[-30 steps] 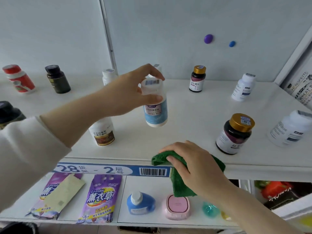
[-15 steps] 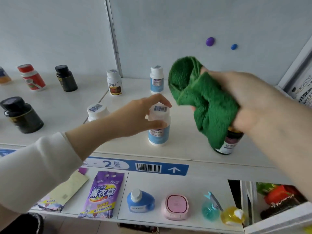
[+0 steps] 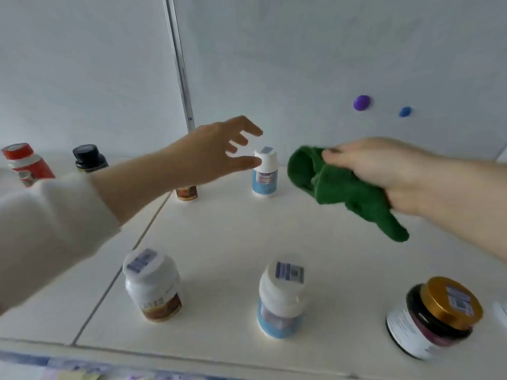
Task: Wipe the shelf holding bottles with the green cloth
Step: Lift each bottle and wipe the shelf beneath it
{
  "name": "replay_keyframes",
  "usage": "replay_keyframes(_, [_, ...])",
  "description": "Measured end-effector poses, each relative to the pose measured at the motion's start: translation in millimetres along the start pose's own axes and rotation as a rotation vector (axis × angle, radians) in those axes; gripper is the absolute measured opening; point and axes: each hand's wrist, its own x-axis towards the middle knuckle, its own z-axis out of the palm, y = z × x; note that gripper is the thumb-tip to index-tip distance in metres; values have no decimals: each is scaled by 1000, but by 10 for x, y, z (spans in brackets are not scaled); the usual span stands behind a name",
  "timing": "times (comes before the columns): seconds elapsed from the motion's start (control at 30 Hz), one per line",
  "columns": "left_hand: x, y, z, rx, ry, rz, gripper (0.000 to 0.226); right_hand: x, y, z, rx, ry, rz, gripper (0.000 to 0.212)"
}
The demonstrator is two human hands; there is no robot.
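My right hand (image 3: 389,171) grips the bunched green cloth (image 3: 340,190) and holds it just above the white shelf (image 3: 227,237), toward the back right. My left hand (image 3: 214,154) reaches over the shelf with fingers spread, holding nothing, its thumb close to the cap of a small white bottle with a blue label (image 3: 264,172) at the back. Another blue-labelled white bottle (image 3: 281,297) stands near the front edge, apart from both hands.
A white bottle with a brown label (image 3: 152,285) and a dark gold-capped jar (image 3: 436,316) stand at the front. A brown-labelled bottle (image 3: 186,192) is partly hidden by my left wrist. A red-capped bottle (image 3: 26,165) and a black bottle (image 3: 89,157) stand back left. A wall closes the rear.
My left hand has let go of the blue-labelled bottle, now standing at the front, and reached toward the back bottle. My right hand has lowered the green cloth toward the shelf's rear.
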Motion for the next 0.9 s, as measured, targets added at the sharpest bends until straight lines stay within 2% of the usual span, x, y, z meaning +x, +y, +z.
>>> replay_keyframes(0.17, [752,-244,274,87,-140,22,58,391,278,333,-371,-136,-148,22])
replay_keyframes(0.3, [954,-395,462,103,-220,50,47,534,468,430,-603,-510,-263,29])
replay_keyframes(0.4, [1011,-498,489,48,-204,59,38,648,693,353,-867,-776,-458,50])
replay_keyframes(0.5, [1059,-555,353,-20,-165,25,35,703,832,333,-947,-874,-575,59])
replay_keyframes(0.6, [1096,-620,164,-47,-93,2,35,822,1077,401,-909,-700,-902,46])
replay_keyframes(0.67, [1096,-653,49,-55,-43,-13,35,1075,1163,461,-875,-540,-977,39])
replay_keyframes(0.77, [1069,-660,-80,-95,7,-30,35,1643,1078,574,-861,-229,-801,39])
replay_keyframes(0.83, [1051,-654,-140,-103,42,-29,35,2012,975,644,-901,-116,-548,41])
replay_keyframes(0.9, [1037,-646,-189,-102,71,-27,34,2216,892,759,-947,-9,-425,42])
